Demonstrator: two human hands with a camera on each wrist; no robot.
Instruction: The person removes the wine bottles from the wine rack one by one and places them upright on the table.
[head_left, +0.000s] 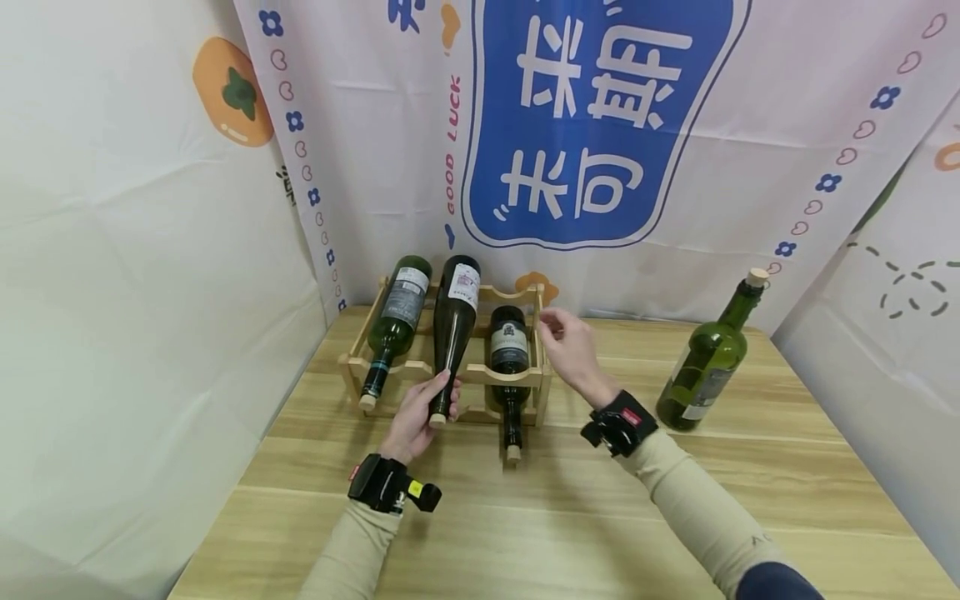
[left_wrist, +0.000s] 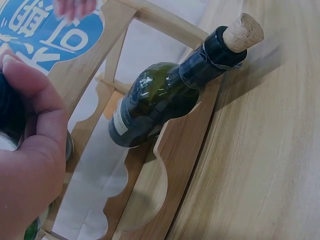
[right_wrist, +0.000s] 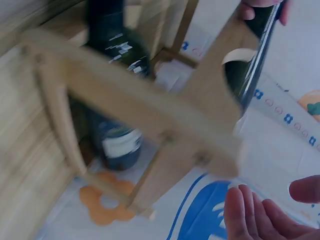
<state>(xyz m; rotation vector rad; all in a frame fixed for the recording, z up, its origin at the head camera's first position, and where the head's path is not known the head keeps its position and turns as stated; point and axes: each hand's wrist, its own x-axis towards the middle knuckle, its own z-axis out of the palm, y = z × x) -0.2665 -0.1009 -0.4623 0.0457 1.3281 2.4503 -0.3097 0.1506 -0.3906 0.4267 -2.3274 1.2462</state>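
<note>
My left hand (head_left: 412, 421) grips the neck of a dark corked wine bottle (head_left: 456, 321) with a white label. That bottle lies over the top tier of a wooden wine rack (head_left: 480, 374), its neck toward me. Beside it on the left, a green wine bottle (head_left: 401, 308) rests on the same tier. A third, dark wine bottle (left_wrist: 160, 102) lies in the lower tier at the right, its cork (left_wrist: 243, 33) sticking out in front. Close to the rack's right end, my right hand (head_left: 572, 354) holds nothing, its fingers (right_wrist: 240, 210) apart from the thumb.
A green corked bottle (head_left: 708, 367) stands upright on the wooden table (head_left: 600, 517), to the right of my right hand. Behind the rack hangs a white cloth (head_left: 397, 167) with a blue printed panel. A pale cloth wall (head_left: 150, 292) borders the table's left side.
</note>
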